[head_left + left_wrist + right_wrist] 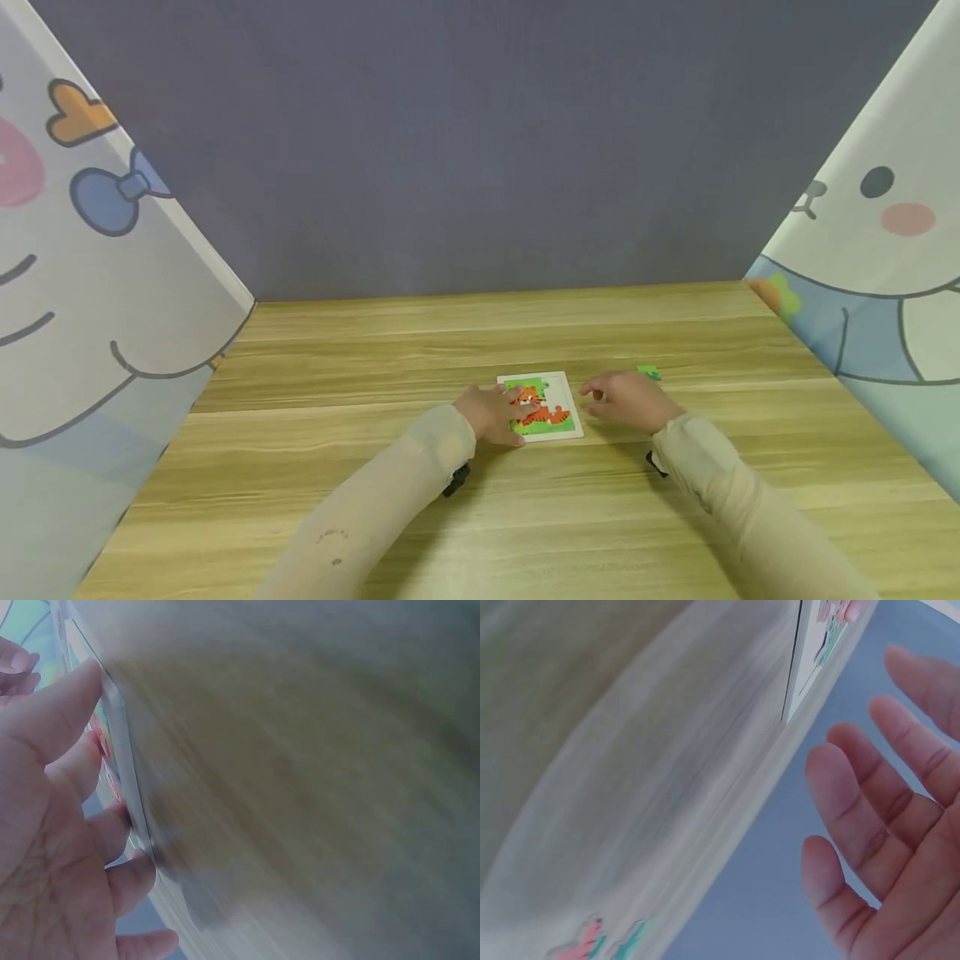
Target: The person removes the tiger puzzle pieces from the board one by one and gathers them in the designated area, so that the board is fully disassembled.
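A square jigsaw puzzle [553, 428] with a white frame lies on the table, showing an orange tiger on green. Its upper right part is bare white. My left hand [491, 414] rests on the puzzle's left side with fingers spread; in the left wrist view its fingertips [90, 682] touch the frame's edge. Just right of the puzzle hovers my right hand [630, 402], fingers loosely bent with nothing between them. Beyond it lies a green puzzle piece [649, 372], partly hidden by that hand. The right wrist view shows a red-and-green piece [581, 948] beside a green one [632, 941].
The wood-grain table [360, 358] runs back to a dark grey wall panel [480, 150]. Panels with cartoon prints stand along the left [135, 275] and right [862, 250] sides.
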Demonstrator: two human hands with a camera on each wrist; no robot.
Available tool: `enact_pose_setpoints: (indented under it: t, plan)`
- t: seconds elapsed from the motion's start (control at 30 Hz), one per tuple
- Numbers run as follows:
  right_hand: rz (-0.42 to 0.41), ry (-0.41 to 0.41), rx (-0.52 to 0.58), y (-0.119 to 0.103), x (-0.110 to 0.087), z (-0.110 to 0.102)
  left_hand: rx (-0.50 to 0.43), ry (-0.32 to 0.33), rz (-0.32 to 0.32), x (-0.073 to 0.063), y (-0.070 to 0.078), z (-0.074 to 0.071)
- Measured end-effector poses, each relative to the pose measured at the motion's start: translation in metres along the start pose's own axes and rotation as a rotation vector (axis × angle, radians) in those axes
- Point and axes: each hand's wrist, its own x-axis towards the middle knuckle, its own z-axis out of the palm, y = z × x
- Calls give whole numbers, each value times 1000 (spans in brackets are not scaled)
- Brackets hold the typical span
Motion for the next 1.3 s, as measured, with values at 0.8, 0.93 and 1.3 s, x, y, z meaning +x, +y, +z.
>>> enact_pose_setpoints:
  t: [0.8, 0.93, 1.3]
  plan:
    - [-73, -186, -53, -13, 16, 10, 0, -1, -9, 0, 1, 0]
    - [-77, -207, -60, -13, 17, 11, -8, -4, -14, 0, 0, 1]
    - [-14, -267, -12, -15, 20, 12, 4, 2, -10, 1, 1, 1]
